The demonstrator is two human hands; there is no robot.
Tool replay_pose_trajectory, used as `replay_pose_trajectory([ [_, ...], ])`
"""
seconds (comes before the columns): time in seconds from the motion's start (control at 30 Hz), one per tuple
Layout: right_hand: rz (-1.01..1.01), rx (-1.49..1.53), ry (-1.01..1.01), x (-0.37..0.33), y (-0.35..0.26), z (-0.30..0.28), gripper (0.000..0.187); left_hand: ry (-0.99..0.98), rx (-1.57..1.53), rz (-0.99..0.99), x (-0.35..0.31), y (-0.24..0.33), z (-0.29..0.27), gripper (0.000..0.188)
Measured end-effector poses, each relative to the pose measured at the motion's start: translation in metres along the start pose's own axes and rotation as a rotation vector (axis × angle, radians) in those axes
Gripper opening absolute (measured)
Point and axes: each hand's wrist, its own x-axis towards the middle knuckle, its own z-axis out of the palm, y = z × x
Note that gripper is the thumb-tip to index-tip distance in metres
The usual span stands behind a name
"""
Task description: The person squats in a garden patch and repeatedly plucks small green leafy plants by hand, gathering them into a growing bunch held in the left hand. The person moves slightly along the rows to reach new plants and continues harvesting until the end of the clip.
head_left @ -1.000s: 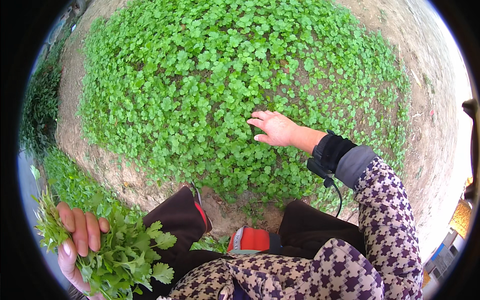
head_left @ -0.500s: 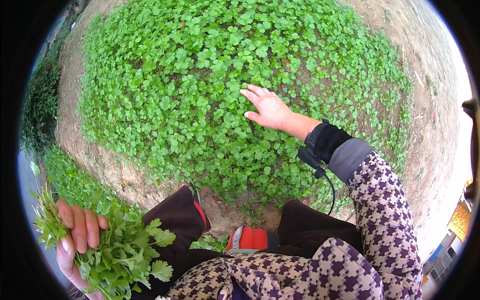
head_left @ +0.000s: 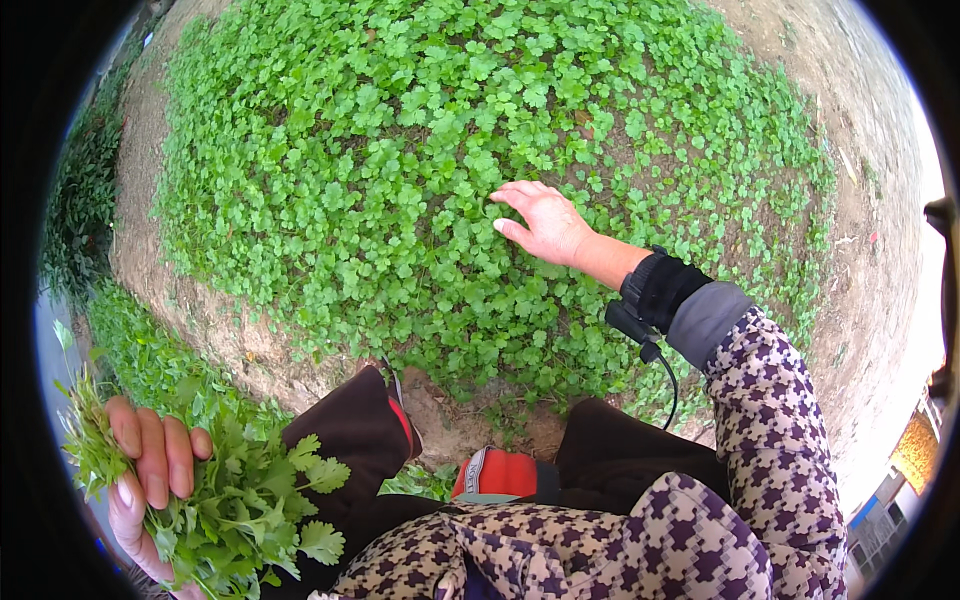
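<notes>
At the lower left my left hand (head_left: 154, 465) is closed around a bunch of cilantro (head_left: 245, 495). Its stem ends stick out to the left of my fingers, and the leaves fan out to the right. My right hand (head_left: 545, 222) is low over the middle of a bed of growing cilantro (head_left: 380, 190), thumb and fingers apart, nothing visible between them. Its fingertips are at the leaves; whether they touch, I cannot tell. A black band with a small device (head_left: 630, 322) and a cable is strapped round my right wrist.
My shoes, one with a red toe (head_left: 507, 474), stand at the near edge of the bed. Bare soil (head_left: 225, 335) borders the plants. More low greenery (head_left: 150, 345) grows at the left, with a darker bush (head_left: 80, 210) beyond it.
My right hand has shifted slightly right and down, and its fingers bend a little more toward the leaves. My left hand keeps its hold on the bunch.
</notes>
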Motion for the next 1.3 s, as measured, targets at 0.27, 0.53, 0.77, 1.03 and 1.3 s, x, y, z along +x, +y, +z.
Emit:
replay_pose_trajectory([
  [0.27, 0.041, -0.058, -0.112, -0.014, 0.009, -0.003, 0.046, 0.081, 0.045, 0.030, 0.000, 0.000, 0.009, 0.024],
  [0.53, 0.005, -0.124, -0.157, -0.030, -0.003, 0.005, 0.047, 0.102, 0.074, 0.029, 0.001, 0.000, 0.016, 0.024],
  [0.77, -0.001, -0.040, -0.069, -0.037, 0.006, -0.003, 0.043, 0.078, 0.055, 0.033, 0.001, 0.000, 0.014, 0.024],
  [1.03, 0.283, 0.100, 0.173, -0.033, 0.036, -0.033, 0.035, 0.113, 0.057, 0.069, -0.007, -0.001, 0.014, 0.023],
  [1.3, 0.225, -0.053, 0.236, -0.035, 0.013, -0.042, 0.030, 0.105, 0.022, 0.054, -0.017, 0.005, 0.004, 0.027],
])
